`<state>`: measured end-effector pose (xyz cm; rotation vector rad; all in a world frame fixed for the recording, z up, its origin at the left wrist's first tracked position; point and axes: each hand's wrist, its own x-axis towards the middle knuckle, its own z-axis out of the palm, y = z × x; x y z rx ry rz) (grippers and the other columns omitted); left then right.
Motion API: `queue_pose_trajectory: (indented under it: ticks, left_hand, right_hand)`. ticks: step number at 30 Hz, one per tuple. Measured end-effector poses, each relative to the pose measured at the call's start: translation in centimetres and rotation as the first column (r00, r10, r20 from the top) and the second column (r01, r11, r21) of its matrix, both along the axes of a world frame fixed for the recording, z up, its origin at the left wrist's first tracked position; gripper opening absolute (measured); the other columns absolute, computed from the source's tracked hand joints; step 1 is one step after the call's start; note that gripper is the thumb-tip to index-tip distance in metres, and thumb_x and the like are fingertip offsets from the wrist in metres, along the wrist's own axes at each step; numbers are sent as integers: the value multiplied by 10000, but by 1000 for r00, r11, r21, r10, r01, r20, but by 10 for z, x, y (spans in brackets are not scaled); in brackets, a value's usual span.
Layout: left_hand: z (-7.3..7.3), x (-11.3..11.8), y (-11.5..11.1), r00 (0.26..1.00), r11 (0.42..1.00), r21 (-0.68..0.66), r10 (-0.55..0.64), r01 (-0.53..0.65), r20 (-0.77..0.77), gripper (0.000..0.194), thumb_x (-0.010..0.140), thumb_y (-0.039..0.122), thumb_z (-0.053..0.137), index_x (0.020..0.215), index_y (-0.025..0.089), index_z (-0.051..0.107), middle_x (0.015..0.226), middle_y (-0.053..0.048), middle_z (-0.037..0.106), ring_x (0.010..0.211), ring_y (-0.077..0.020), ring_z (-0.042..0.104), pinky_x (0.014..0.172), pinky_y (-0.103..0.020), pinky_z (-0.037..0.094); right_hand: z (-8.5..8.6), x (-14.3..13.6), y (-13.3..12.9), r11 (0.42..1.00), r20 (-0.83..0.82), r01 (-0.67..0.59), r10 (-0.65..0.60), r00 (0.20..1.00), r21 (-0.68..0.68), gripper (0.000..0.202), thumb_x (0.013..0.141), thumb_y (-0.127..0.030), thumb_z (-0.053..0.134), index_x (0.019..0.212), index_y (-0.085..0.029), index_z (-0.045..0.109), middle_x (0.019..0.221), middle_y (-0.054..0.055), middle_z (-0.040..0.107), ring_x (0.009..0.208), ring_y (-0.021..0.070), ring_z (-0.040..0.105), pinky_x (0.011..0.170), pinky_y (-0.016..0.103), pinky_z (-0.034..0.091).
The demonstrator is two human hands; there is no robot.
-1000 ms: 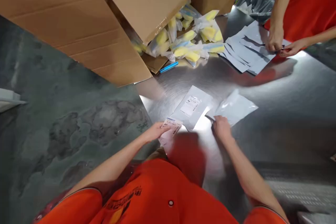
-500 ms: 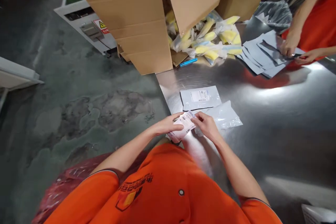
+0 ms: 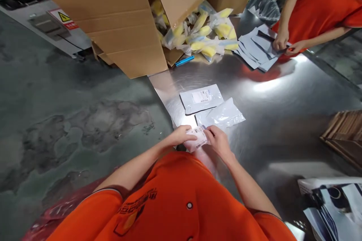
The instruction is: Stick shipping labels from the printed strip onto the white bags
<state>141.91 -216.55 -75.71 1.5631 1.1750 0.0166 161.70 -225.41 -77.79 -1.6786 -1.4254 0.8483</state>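
Close to my body, at the table's edge, my left hand (image 3: 181, 135) is closed on a printed shipping label (image 3: 199, 138), thumb lying across its face. My right hand (image 3: 217, 139) pinches the label's upper right corner between thumb and fingers. Whether it is one label or a small stack I cannot tell. Just beyond my hands a grey poly mailer (image 3: 220, 115) lies on the metal table, its face unlabelled. Another mailer (image 3: 186, 99), with a white label stuck on it, lies behind that one and partly touches it.
A large cardboard box (image 3: 113, 19) stands at the back, yellow wrapped items (image 3: 203, 41) spilling from it. A blue pen-like tool (image 3: 184, 60) lies before it. A co-worker's hands (image 3: 283, 43) handle stacked mailers (image 3: 254, 49). At right are flat cardboard (image 3: 339, 128) and a white basket (image 3: 308, 185).
The view has swung right, bringing the cardboard stack and basket into sight. My hands still hold the label, with little change in grip.
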Motion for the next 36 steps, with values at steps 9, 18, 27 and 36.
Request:
queue_pose_trajectory:
  ticks: [9,18,27,36]
  left_hand:
    - [-10,-69,28,967,955,-147,251,-256,-53,410,598,493,731,788,130,722,655,-5,658,630,-177,570,563,-234,391]
    - [2,-76,29,888,864,-207,456,-459,-63,454,558,515,781,796,132,728,668,-28,707,608,-173,588,559,-246,415]
    - [41,-92,71,606,574,197,733,-795,308,371,856,462,633,866,91,636,690,22,640,586,-77,469,531,-195,364]
    - [166,-198,99,301,110,285,507,-952,808,406,1079,237,243,1300,-79,370,1330,-119,557,1180,-126,556,1018,-293,421]
  right_hand:
    - [-53,104,52,930,249,368,-352,902,-18,379,846,-501,585,1023,-166,595,1003,94,655,873,217,587,759,318,442]
    - [-82,84,59,876,732,465,-234,640,-125,840,865,-524,581,1520,-105,261,1434,292,407,1297,455,380,944,613,386]
    - [-138,54,76,964,660,264,-190,727,-14,759,942,-544,388,1493,-24,336,1553,299,227,1438,463,155,1091,688,169]
    - [-137,34,127,999,636,30,-49,770,42,775,926,-562,445,1525,-90,308,1563,308,179,1446,463,108,1065,711,123]
